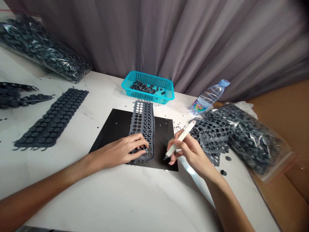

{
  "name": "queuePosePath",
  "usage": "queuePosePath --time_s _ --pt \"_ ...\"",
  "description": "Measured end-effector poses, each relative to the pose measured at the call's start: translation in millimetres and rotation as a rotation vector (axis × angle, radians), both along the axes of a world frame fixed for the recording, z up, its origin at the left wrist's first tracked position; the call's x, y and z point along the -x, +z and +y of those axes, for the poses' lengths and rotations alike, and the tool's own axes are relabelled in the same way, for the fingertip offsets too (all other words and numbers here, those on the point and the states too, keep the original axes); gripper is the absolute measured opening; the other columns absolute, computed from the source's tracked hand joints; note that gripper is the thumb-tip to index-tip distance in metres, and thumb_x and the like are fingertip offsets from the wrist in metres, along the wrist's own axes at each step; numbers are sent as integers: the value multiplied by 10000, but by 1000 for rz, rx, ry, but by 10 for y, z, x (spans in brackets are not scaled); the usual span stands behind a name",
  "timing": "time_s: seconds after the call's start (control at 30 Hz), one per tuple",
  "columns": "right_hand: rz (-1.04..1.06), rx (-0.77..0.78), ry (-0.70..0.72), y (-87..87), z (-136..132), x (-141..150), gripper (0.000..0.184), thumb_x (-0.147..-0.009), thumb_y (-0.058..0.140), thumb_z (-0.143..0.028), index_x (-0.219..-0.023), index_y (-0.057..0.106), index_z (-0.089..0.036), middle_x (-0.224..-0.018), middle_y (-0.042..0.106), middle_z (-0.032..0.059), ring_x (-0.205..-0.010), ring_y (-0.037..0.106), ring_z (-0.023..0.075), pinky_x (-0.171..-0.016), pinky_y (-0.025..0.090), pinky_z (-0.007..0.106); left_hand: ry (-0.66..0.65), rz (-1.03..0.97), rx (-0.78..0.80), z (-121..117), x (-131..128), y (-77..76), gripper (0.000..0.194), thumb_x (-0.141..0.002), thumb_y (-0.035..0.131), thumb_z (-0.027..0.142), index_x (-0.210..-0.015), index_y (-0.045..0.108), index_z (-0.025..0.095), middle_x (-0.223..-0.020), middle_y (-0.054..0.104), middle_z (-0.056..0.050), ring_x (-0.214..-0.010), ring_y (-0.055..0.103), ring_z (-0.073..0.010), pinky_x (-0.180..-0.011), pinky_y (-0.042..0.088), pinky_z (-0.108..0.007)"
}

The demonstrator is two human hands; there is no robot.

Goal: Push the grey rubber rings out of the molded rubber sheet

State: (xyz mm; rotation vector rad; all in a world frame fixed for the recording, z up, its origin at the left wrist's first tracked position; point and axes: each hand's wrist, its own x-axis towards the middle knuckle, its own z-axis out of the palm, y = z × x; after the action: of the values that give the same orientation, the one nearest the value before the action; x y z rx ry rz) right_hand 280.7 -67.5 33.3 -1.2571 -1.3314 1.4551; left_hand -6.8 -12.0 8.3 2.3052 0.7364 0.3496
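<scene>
Soft daylight — blurred, warped edges

The bench [101,196] has a smooth, faintly glossy white top with pale marbling. On it lies a matt black mat [116,129], and on that a dull grey rubber strip [143,125] of punched rings. The right hand [190,149] holds a smooth white plastic pen [180,139]. At twelve o'clock stands a glossy turquoise plastic mesh basket [166,93]. At two o'clock lie a clear plastic bottle [207,98] and a shiny, crinkled clear bag [256,141]. Behind hangs soft grey cloth curtain [193,38].
</scene>
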Motion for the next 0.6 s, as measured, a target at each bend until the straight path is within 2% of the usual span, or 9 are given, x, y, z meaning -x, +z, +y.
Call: queuePosePath --time_s 0.1,0.17,0.27,0.33,0.4,0.53,0.6 --pt "111 39 102 34 -24 41 226 -1083 591 -440 -1059 580 -216 -924 718 31 -679 747 185 -684 695 409 3 4 -29 -15 1 -2 208 -1121 525 301 -1303 612 248 -1243 608 -37 -1084 680 -184 -1010 475 -341" --pt "119 33 152 35 -31 54 263 -1095 576 -439 -1116 667 -193 -1000 725 65 -815 776 206 -811 698 436 8 -8 -59 -23 -2 -10 196 -1119 529 287 -1290 614 245 -1239 613 -44 -1116 670 -194 -1019 476 -344" --pt "89 -48 134 13 -24 73 237 -1060 659 -414 -1061 736 -190 -1110 713 83 -999 768 218 -946 656 399 9 -30 -108 -26 -7 -29 181 -1113 538 272 -1273 616 239 -1230 627 -48 -1161 652 -206 -1037 479 -347" --pt "41 -135 70 -14 -18 101 167 -983 781 -358 -977 727 -200 -1059 723 59 -963 749 190 -891 641 321 7 -39 -129 -24 -7 -46 181 -1110 546 270 -1276 612 238 -1234 632 -48 -1180 642 -207 -1052 476 -350" --pt "-13 -189 22 -50 -23 145 183 -930 841 -319 -922 700 -204 -970 729 39 -873 736 169 -782 618 266 3 -44 -139 -20 -4 -63 184 -1108 550 269 -1279 608 237 -1237 632 -49 -1186 638 -206 -1060 472 -352" --pt "-73 -151 40 -126 -62 256 143 -1007 740 -348 -1038 697 -215 -903 725 32 -789 771 188 -669 589 267 1 -50 -157 -18 0 -82 193 -1106 532 242 -1282 609 233 -1235 635 -58 -1177 639 -210 -1055 476 -359" --pt "-154 -201 67 -157 -72 303 136 -1030 697 -347 -1048 724 -215 -913 727 44 -800 763 194 -668 574 275 2 -52 -168 -20 -2 -83 199 -1103 525 229 -1283 609 229 -1235 638 -59 -1176 642 -212 -1056 477 -363"
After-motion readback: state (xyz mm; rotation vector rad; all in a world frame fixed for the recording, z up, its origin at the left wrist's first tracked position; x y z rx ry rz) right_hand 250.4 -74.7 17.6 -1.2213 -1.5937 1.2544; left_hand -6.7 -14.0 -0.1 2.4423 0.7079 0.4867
